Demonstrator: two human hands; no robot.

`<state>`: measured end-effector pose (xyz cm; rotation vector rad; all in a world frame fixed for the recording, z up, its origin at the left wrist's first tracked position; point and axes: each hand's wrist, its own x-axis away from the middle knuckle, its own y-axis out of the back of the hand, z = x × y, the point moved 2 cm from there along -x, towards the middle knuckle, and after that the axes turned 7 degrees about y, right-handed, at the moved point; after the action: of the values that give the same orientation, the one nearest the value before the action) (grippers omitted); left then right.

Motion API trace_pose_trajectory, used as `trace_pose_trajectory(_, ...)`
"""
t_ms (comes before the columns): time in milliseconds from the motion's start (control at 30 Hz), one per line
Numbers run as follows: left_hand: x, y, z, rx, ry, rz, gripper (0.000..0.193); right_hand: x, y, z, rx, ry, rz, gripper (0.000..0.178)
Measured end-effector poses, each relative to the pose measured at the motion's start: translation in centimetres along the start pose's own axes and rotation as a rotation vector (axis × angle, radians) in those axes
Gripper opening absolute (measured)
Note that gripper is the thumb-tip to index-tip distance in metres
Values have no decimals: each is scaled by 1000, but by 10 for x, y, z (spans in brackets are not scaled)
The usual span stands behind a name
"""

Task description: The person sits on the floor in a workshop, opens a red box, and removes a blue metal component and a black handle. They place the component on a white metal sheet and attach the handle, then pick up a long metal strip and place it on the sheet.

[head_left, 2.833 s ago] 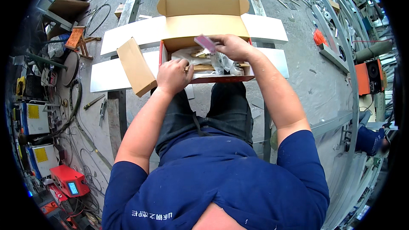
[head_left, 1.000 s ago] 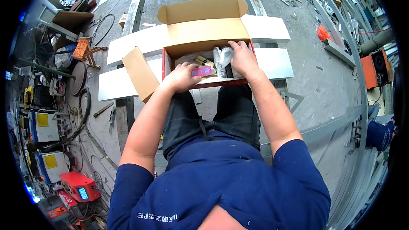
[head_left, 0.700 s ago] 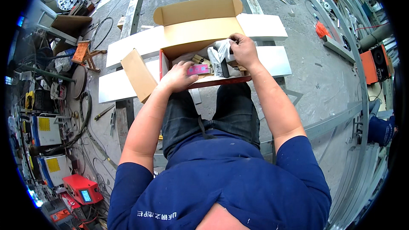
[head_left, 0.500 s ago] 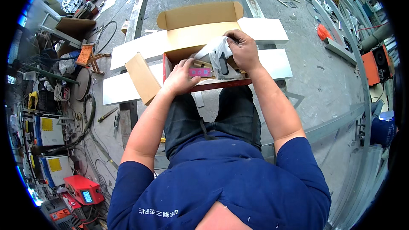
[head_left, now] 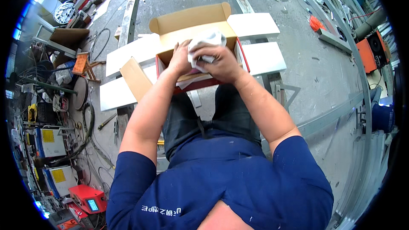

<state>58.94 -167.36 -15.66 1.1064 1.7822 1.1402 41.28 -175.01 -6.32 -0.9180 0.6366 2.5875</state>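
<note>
A cardboard box [head_left: 159, 65] with red outer walls stands in front of me, its brown lid [head_left: 191, 20] folded back on the far side. Crumpled white plastic wrapping [head_left: 208, 39] is bunched up over the box. My right hand [head_left: 221, 64] is closed around it with bent fingers. My left hand [head_left: 181, 59] presses against the bundle's left side, fingers curled and partly hidden behind it. What the wrapping holds is covered. Both hands hide most of the box's inside, though a pinkish patch shows below the wrapping.
White flat panels [head_left: 266, 57] lie under the box across metal beams [head_left: 131, 12]. A slim brown carton [head_left: 135, 76] leans at the box's left. Cables and a red machine [head_left: 88, 199] stand left on the floor; an orange speaker-like unit [head_left: 373, 51] is at right.
My right hand has moved left and closed over the wrapping, now bunched up. The dark-handled item seen through it is covered. My left hand has moved up against the bundle.
</note>
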Motion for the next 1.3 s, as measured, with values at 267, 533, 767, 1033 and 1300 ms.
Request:
trace_pose_trajectory(267,-1,5,-4,384,84,13,46,8,48,-36,759,-61,-372,37)
trace_pose_trajectory(533,-2,3,5,314,27,52,44,-26,64,-90,556,-281,-206,32)
trace_pose_trajectory(767,25,56,-5,732,521,4,45,-59,55,-58,-55,-721,-174,34)
trace_pose_trajectory(1033,10,49,41,1054,407,-102,32,-24,57,-55,121,-429,-446,31)
trace_pose_trajectory(1300,-5,64,37,1025,356,-222,30,21,-14,-92,676,-939,470,37)
